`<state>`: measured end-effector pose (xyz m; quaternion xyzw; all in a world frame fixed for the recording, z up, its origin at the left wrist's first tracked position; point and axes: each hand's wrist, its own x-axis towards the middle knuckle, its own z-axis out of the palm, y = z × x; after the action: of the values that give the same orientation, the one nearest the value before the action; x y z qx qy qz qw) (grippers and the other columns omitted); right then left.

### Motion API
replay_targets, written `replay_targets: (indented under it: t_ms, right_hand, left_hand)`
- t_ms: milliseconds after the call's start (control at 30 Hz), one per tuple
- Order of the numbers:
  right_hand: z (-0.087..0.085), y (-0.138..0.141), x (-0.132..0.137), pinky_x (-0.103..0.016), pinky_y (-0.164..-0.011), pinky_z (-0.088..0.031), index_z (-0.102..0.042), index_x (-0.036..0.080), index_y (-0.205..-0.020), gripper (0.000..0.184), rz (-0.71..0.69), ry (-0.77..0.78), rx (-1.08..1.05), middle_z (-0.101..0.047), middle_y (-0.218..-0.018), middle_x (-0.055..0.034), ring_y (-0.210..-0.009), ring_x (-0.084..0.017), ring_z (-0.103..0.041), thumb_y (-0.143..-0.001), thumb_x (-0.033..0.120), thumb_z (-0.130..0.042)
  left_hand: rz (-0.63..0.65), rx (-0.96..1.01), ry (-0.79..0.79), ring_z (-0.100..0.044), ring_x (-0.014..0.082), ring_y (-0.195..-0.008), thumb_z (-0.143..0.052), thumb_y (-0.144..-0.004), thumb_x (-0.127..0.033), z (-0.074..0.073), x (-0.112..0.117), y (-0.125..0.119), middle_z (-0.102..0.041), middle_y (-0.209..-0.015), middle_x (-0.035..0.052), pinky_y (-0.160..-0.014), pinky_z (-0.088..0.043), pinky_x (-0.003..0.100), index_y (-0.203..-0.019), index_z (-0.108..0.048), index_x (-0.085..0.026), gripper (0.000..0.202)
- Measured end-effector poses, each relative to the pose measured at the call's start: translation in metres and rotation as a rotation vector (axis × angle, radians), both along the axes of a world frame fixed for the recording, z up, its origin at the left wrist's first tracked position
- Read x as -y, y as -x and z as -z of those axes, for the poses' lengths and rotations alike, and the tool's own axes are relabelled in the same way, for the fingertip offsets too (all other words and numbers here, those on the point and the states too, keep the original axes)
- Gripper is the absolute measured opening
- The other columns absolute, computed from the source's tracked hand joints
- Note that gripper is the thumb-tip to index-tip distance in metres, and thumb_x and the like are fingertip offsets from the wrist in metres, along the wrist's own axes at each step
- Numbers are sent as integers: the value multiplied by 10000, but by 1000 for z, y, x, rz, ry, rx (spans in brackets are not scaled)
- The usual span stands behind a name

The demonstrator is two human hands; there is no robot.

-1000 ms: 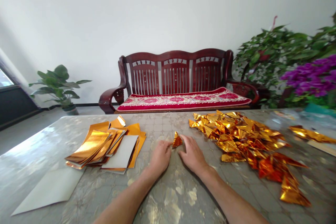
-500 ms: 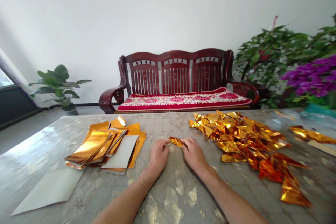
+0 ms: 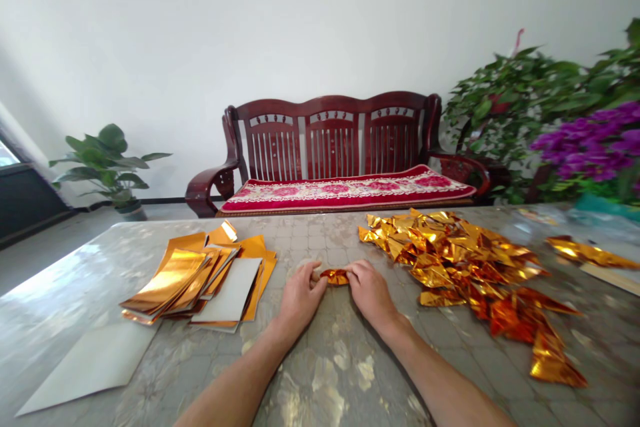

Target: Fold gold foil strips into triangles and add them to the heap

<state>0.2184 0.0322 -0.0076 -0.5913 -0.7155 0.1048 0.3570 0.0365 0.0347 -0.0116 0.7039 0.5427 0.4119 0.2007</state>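
A small folded piece of gold foil paper [image 3: 335, 277] is held between my two hands, low over the middle of the table. My left hand [image 3: 302, 293] pinches its left end with thumb and fingers. At its right end, my right hand [image 3: 369, 288] is closed on it, the fingertips pressed together. To the left lies a loose stack of gold foil paper sheets [image 3: 175, 280], some with the pale side up. On the right spreads a heap of folded gold foil pieces [image 3: 440, 250], a few of them reddish-orange.
The table [image 3: 320, 373] has a grey patterned top. A single pale sheet [image 3: 90, 363] lies at the front left. Clear plastic [image 3: 537, 221] and a flat strip [image 3: 610, 278] are at the far right. Behind stand a wooden bench [image 3: 333, 140], a potted plant [image 3: 107, 163] and purple flowers [image 3: 590, 140].
The folded foil piece has turned in my fingers and now lies more level. My left thumb has shifted up against its end. The heap and the stack look the same.
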Motion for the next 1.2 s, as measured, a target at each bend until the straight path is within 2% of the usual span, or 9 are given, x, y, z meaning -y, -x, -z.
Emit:
replay_targets:
  t_ms: [133,267,333,500,600,667,800,1033,1200]
  right_hand:
    - [-3,5,3,-281,-855,-455,-724,189,-896,239,-27,-4,-50,-687,-936,-68,-921,-192,-636,-886,126,-493]
    - [-6,9,5,-286,-838,-463,-730,190,-871,237,-56,0,-93,-695,-900,-63,-902,-195,-639,-864,122,-503]
    - [-6,11,6,-287,-834,-466,-731,192,-873,234,-62,12,-104,-700,-901,-60,-902,-195,-641,-858,128,-507]
    - [-7,11,7,-300,-871,-467,-704,151,-1094,299,11,50,-102,-721,-1015,-92,-935,-205,-654,-841,160,-545]
    - [-11,9,7,-303,-812,-479,-668,141,-1203,376,44,136,-96,-750,-899,-77,-865,-215,-680,-855,215,-549]
    - [-13,8,6,-298,-781,-481,-693,158,-1177,360,35,186,-117,-762,-864,-66,-839,-215,-694,-863,237,-535]
    - [-14,8,6,-299,-795,-487,-742,193,-1092,331,-14,204,-181,-772,-943,-62,-870,-213,-702,-856,246,-515]
    - [-7,10,6,-328,-895,-479,-763,242,-1052,345,-78,147,-210,-756,-1060,-47,-1017,-222,-670,-854,227,-481]
    - [-5,7,4,-326,-837,-503,-776,219,-1015,324,-135,165,-342,-766,-993,-58,-928,-230,-687,-841,280,-508]
  left_hand:
    - [38,19,29,-646,179,-800,-547,-869,-246,-3,1,-1,-727,-896,45,-756,-478,292,-995,-715,-191,218]
    - [2,95,68,-672,181,-777,-539,-871,-267,0,0,-1,-754,-944,51,-755,-505,299,-1121,-697,-185,307]
    - [8,132,86,-685,183,-798,-528,-874,-272,0,-1,-1,-760,-967,51,-767,-514,299,-1108,-709,-189,307]
    - [10,193,177,-683,162,-664,-483,-891,-294,-4,0,0,-769,-919,42,-678,-520,277,-1022,-740,-181,310]
    - [11,213,206,-680,158,-625,-481,-888,-309,-6,1,-1,-766,-879,37,-647,-508,268,-1025,-738,-172,321]
    - [22,217,215,-674,163,-603,-475,-887,-315,-6,1,-1,-751,-783,26,-633,-496,266,-1009,-740,-169,327]
    - [31,217,213,-661,167,-577,-461,-877,-305,-2,1,-2,-702,-657,4,-624,-476,267,-964,-744,-174,324]
    - [49,288,202,-614,139,-528,-482,-828,-259,4,-1,-2,-696,-693,-1,-574,-455,249,-990,-731,-182,307]
    - [123,370,247,-586,129,-508,-511,-830,-311,8,-3,-2,-694,-717,6,-549,-441,242,-1026,-726,-183,317]
